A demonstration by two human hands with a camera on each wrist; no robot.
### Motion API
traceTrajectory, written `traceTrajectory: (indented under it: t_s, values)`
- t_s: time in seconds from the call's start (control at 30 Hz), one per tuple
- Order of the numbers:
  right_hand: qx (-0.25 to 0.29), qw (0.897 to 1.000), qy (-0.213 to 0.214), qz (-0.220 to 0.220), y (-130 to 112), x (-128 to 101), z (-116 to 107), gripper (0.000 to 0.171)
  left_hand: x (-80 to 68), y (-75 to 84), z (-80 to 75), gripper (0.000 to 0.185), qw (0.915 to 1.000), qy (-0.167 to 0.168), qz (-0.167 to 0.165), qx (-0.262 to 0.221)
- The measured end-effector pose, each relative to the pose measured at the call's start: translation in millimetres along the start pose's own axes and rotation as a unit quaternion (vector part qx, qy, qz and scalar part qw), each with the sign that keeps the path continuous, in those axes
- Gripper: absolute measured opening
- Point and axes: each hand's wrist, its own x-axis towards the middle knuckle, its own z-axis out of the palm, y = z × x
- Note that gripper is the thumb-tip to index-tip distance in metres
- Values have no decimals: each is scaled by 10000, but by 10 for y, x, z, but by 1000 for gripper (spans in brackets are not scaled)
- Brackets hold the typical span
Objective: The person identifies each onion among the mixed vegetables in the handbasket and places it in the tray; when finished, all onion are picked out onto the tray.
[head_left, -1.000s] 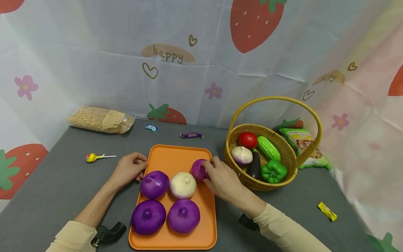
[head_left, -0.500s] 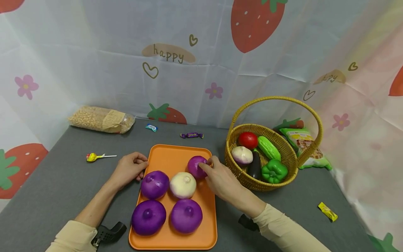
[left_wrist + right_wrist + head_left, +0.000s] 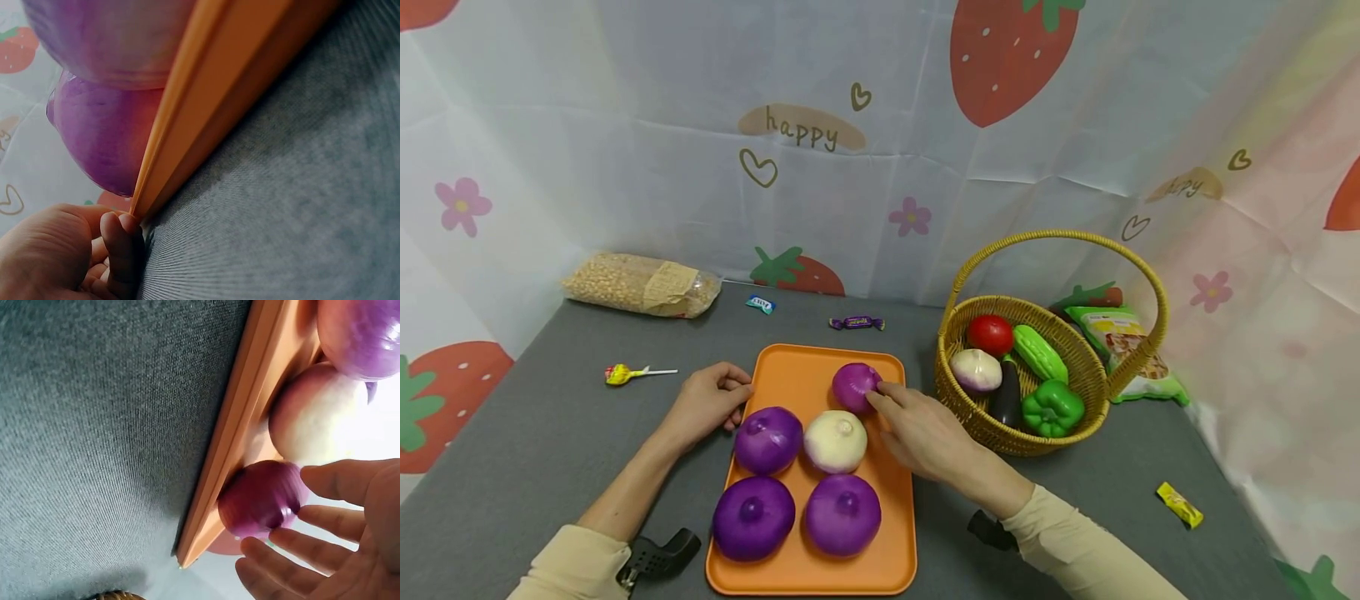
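An orange tray (image 3: 805, 575) carries several round toy vegetables. My left hand (image 3: 707, 402) pinches the tray's left rim, thumb and fingertips at the edge in the left wrist view. Near the tray's far right corner, my right hand (image 3: 928, 429) touches a small purple onion (image 3: 853, 386) with its fingertips. In the right wrist view those fingers are spread and fairly straight beside the onion (image 3: 259, 500). A white-topped turnip (image 3: 835, 443) sits in front of it. Larger purple onions (image 3: 767, 442) fill the tray's left side and near part.
A yellow wicker basket (image 3: 958, 400) right of the tray holds a tomato, turnip, cucumber, eggplant and green pepper. Behind it leans a green snack bag (image 3: 1157, 379). A lollipop (image 3: 620, 375), wrapped candies (image 3: 857, 322) and a bag of kernels (image 3: 617, 283) lie around on the grey table.
The small onion has shifted left and slightly away on the tray, with my right fingers following. The near right onion has rolled a little to the right. My left hand stays put.
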Motion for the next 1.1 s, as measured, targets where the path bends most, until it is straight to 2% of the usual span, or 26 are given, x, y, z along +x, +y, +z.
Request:
traceTrajectory:
  t_s: [0.1,0.3,0.53,0.83,1.0,1.1]
  values:
    - [-10,9999,-104,19,-6,-1,4,47,1,0,-3,26,10000,-10,21,1]
    - [-40,10000,27,-42,-8,0,13,44,2,5,0,25,10000,8,12,-11]
    - [36,9999,-129,-96,-12,0,9,45,-4,13,0,27,10000,-18,-18,1]
    - [-6,9999,-52,-131,-9,-12,-13,45,-3,1,-5,26,10000,-21,-2,0]
    - [119,9998,-6,-134,17,-14,-121,45,9,-20,8,24,10000,0,-26,62]
    - [163,9996,209,-79,84,-4,-243,43,13,-19,16,23,10000,2,-13,77]
